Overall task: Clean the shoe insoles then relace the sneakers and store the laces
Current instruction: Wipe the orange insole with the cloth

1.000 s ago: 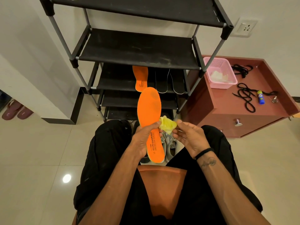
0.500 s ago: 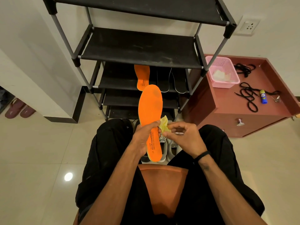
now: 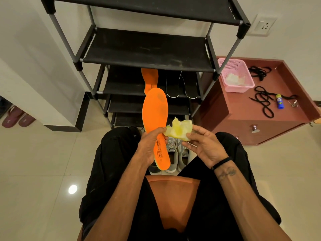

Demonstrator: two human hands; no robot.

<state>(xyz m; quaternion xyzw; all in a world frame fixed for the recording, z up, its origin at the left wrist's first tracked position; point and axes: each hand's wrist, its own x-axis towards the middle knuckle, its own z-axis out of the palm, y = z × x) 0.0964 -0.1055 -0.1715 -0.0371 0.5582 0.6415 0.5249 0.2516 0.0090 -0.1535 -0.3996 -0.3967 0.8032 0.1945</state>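
Between the knees, above the orange stool (image 3: 172, 197), the left hand (image 3: 149, 146) grips 1 orange insole (image 3: 155, 122) by its heel half, fingers curled round the printed side edge, toe end pointing up toward the rack. Left thumb tip also touches the yellow wipe (image 3: 178, 130), which the right hand (image 3: 203, 146) pinches from the other side; the wipe is spread open, crumpled, a damp-looking patch at its centre, and it sits just beside the insole edge, not pressed on the orange face. Judgement: cleaning stage, wipe being readied or refolded before the next pass. Grey sneakers (image 3: 175, 153) stand on the floor directly below the hands, unlaced as far as can be seen. On the black shoe rack (image 3: 147, 53), 1 more orange insole (image 3: 150, 79) and 2 dark insoles (image 3: 180, 86) lie on a middle shelf. Farther right, the red cabinet (image 3: 243, 108) carries a pink basket (image 3: 234, 75) holding pale wipes, black laces (image 3: 262, 101) in loose piles, and a small blue bottle (image 3: 279, 101). Risks: the insole is held by 1 end only, so firm wiping near the toe could bend it or lever it out of the grip onto the sneakers; the thin wipe could tear or drop while shared between 2 hands.
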